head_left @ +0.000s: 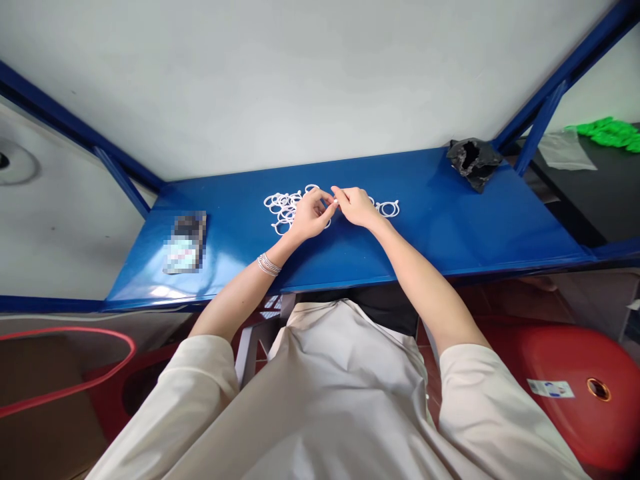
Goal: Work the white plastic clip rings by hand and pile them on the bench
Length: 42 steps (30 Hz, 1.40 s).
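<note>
My left hand [313, 215] and my right hand [356, 205] meet above the blue table. Their thumbs and fingers are pinched together at the tips. A small white bit [336, 201] shows between the fingertips and looks like part of a white ring; the fingers hide most of it. Beside and beneath my left hand lies a loose pile of white rings [284, 210], each with a small eyelet, like curtain rings. To the right of my right hand are a few more white rings [389, 209], partly covered by that hand.
The blue table [240, 250] stands against a pale wall, with blue frame bars at both sides. A blurred-out flat item [186, 243] lies at the left. A crumpled black bag [474, 163] sits at the back right. Red stools [560, 427] are below on the right.
</note>
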{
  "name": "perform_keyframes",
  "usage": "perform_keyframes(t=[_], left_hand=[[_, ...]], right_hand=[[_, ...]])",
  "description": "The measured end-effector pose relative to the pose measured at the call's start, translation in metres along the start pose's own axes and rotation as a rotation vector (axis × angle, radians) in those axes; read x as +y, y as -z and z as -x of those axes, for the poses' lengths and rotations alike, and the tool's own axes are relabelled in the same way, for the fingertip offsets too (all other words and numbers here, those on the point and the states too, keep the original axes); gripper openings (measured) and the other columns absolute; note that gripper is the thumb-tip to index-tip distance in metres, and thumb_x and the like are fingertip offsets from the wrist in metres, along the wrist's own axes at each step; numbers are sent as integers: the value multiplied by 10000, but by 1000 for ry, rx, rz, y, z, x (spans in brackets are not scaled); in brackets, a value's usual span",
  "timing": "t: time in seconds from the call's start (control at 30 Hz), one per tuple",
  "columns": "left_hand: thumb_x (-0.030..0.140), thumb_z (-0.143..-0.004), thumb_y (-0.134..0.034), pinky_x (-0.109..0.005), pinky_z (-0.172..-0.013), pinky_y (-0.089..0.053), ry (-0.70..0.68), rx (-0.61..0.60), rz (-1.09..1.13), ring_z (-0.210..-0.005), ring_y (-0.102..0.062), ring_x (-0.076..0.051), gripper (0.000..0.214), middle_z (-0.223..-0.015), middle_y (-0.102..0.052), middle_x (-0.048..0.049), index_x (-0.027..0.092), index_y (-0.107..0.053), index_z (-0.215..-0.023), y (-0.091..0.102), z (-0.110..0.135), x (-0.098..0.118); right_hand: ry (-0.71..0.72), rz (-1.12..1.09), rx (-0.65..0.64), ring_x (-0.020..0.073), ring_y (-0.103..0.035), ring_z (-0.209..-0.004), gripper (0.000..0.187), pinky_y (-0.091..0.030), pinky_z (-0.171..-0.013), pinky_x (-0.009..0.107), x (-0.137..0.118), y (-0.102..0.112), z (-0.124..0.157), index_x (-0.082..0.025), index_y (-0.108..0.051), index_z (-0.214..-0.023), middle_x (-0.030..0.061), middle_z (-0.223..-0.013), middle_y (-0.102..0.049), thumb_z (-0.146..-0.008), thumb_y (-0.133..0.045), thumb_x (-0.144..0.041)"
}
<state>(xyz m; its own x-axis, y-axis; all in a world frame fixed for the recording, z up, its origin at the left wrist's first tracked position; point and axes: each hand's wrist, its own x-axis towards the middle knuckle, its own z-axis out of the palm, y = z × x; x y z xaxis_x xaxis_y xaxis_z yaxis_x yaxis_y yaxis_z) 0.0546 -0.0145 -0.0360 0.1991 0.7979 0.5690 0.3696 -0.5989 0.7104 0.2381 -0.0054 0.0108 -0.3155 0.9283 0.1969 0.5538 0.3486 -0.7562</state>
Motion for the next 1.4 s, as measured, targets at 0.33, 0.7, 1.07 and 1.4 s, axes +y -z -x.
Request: perform_keyframes(t=[0.33, 0.7, 1.07, 1.4], left_hand=[[673, -1019, -741, -276, -542, -436, 10, -37, 26, -587, -531, -88, 460, -910, -701, -39, 222, -690, -944, 3, -2, 8], [555, -1042, -735, -294, -548, -394, -33, 3, 31, -548, -484, -96, 359, -720, -583, 15, 224, -703, -906, 0, 1, 1], [667, -1010, -751, -282, -515, -383, 2, 8, 25, -522, -487, -85, 461, -763, -653, -8, 224, -710, -889, 1, -1, 9], [629, -1019, -760, -253, -495, -409, 65, -47, 26, -490, -508, -61, 420, -893, -728, -13, 234, -727, -1160, 3, -1, 10]], right_hand=[[-7, 67, 61, 259, -761, -848, 690, -441, -799, 342, 2, -2, -2, -209, -668, -690, 120, -805, -792, -1213, -389, -562], [12, 140, 82, 266, -746, -824, 620, -403, -791, 362, 1, -4, -1, -218, -643, -665, 118, -748, -752, -1214, -434, -417], [-55, 27, 136, 249, -755, -809, 721, -449, -803, 351, 3, 2, -3, -219, -614, -606, 103, -719, -747, -1198, -442, -594], [-113, -68, 130, 249, -773, -865, 853, -516, -840, 338, 5, 19, -3, -211, -719, -684, 87, -722, -737, -1066, -402, -905]])
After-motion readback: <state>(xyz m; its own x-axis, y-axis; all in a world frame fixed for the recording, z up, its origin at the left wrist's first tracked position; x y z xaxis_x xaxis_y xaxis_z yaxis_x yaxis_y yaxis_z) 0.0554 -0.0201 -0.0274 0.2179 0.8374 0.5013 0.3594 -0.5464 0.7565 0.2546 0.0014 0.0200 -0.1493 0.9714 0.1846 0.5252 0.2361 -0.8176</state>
